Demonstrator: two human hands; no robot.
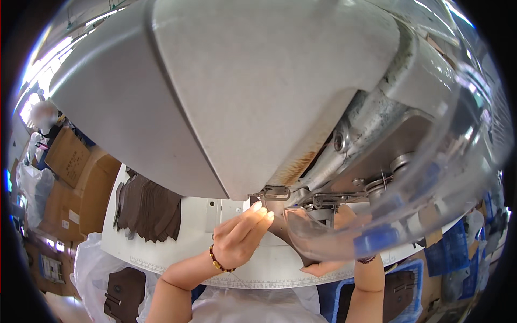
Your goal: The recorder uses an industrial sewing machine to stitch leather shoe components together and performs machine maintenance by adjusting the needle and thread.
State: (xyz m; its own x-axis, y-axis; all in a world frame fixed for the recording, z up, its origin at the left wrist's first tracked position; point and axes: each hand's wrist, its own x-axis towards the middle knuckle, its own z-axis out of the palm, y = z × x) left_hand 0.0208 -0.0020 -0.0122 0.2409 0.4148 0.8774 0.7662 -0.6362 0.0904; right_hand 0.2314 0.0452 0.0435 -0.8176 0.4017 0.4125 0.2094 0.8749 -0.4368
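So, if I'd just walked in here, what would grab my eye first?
Probably the huge grey machine head filling the upper middle, with a clear curved shield at its right. Below it, the left hand and right hand are at a brown piece. A stack of brown pieces lies on the white table's left.

Cardboard boxes [67, 156] stand left, beside what seems a plastic bag [35, 188].

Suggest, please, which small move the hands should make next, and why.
Probably steady the brown piece with the right hand before shifting the left hand: the right thumb is at the piece's near end, while the left fingertips sit close to the machine's metal parts.
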